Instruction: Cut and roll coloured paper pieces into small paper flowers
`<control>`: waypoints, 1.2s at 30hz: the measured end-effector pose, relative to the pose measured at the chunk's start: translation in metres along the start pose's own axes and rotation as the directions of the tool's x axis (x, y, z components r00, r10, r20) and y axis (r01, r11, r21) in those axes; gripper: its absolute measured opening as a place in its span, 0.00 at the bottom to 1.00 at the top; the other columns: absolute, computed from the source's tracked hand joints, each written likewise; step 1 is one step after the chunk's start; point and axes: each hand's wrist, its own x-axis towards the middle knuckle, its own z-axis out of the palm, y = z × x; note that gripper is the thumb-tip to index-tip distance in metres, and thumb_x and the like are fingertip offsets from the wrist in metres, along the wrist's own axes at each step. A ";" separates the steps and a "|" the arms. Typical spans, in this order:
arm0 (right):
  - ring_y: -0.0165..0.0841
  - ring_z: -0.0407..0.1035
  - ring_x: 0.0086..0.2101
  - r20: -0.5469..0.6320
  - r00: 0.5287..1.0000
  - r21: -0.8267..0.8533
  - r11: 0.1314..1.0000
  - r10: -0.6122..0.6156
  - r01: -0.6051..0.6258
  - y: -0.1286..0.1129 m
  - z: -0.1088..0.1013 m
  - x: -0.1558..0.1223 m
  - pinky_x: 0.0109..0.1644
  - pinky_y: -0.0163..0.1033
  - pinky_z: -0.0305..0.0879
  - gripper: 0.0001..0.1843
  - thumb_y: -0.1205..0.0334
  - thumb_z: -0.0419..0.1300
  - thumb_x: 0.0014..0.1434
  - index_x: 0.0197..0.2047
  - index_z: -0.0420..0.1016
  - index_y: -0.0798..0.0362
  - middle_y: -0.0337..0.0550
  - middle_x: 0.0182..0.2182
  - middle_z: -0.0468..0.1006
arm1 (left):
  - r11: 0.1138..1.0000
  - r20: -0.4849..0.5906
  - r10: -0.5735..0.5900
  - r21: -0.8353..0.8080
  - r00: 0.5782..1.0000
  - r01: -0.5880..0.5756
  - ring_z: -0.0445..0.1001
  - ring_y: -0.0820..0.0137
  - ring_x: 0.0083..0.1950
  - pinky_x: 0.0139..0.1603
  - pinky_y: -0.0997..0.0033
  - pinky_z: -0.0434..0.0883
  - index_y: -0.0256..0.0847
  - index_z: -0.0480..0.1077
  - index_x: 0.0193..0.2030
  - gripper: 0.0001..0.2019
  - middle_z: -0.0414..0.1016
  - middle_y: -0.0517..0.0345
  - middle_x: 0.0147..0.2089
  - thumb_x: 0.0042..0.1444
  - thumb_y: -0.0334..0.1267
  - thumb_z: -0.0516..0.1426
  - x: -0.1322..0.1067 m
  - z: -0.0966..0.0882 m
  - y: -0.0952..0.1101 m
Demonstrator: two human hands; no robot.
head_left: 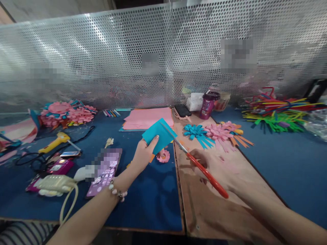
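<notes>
My left hand [146, 152] pinches a blue square of paper [160, 136] by its lower left side, with the thumb on top. In my right hand [208, 166] are red-handled scissors [204, 170]. Their metal blades reach the right edge of the blue paper; I cannot tell how far apart the blades are. Beneath the paper, a curled pink paper piece [163, 156] lies on the blue table. To the right sit a blue paper flower [195, 132] and a pink paper flower [221, 131] with cut strip tails.
Pink paper sheets [149, 117] are stacked behind my hands. A purple cup [209, 105] stands behind the flowers. At left lie a purple phone [106, 173], a yellow glue gun [55, 142] and a pink flower heap [66, 114]. Coloured pipe cleaners [278, 112] lie at right, before a perforated metal screen [114, 61].
</notes>
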 end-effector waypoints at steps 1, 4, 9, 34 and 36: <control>0.22 0.60 0.23 0.009 1.000 0.005 1.000 -0.007 0.007 0.003 0.000 0.001 0.25 0.30 0.55 0.11 0.65 0.53 0.45 0.35 0.62 0.57 0.34 0.25 0.64 | 1.000 0.001 0.002 -0.001 1.000 -0.002 0.70 0.71 0.17 0.20 0.71 0.69 0.38 0.69 0.31 0.12 0.77 0.58 0.23 0.58 0.44 0.54 0.000 0.000 0.000; 0.21 0.60 0.22 0.033 0.999 0.026 0.999 -0.028 0.027 0.009 0.000 0.002 0.24 0.29 0.54 0.11 0.64 0.53 0.47 0.36 0.61 0.57 0.34 0.26 0.64 | 1.000 -0.002 0.005 -0.002 1.000 -0.005 0.69 0.71 0.17 0.20 0.71 0.69 0.38 0.69 0.30 0.12 0.76 0.58 0.22 0.57 0.44 0.55 0.000 0.001 0.000; 0.22 0.59 0.22 0.023 0.999 0.034 0.999 -0.035 0.034 0.003 0.001 0.001 0.23 0.29 0.53 0.11 0.62 0.55 0.46 0.33 0.61 0.57 0.35 0.24 0.63 | 1.000 0.000 -0.005 -0.010 1.000 0.005 0.69 0.71 0.17 0.21 0.71 0.69 0.38 0.69 0.29 0.13 0.75 0.58 0.21 0.57 0.45 0.54 0.000 0.001 0.000; 0.21 0.56 0.16 -0.037 0.998 -0.069 0.996 0.055 -0.058 0.004 0.002 0.005 0.20 0.28 0.48 0.06 0.66 0.51 0.46 0.31 0.59 0.55 0.30 0.16 0.62 | 0.999 0.021 -0.046 -0.015 0.999 0.046 0.69 0.71 0.18 0.20 0.72 0.67 0.35 0.72 0.34 0.16 0.76 0.55 0.24 0.57 0.47 0.53 0.000 0.002 0.001; 0.21 0.57 0.17 -0.025 0.998 -0.081 0.995 0.051 -0.053 0.007 0.002 0.006 0.20 0.28 0.49 0.06 0.65 0.52 0.46 0.30 0.58 0.55 0.31 0.16 0.62 | 0.998 0.022 -0.057 -0.016 0.998 0.057 0.70 0.71 0.19 0.20 0.72 0.67 0.35 0.71 0.33 0.16 0.76 0.55 0.24 0.57 0.48 0.53 0.000 0.001 0.001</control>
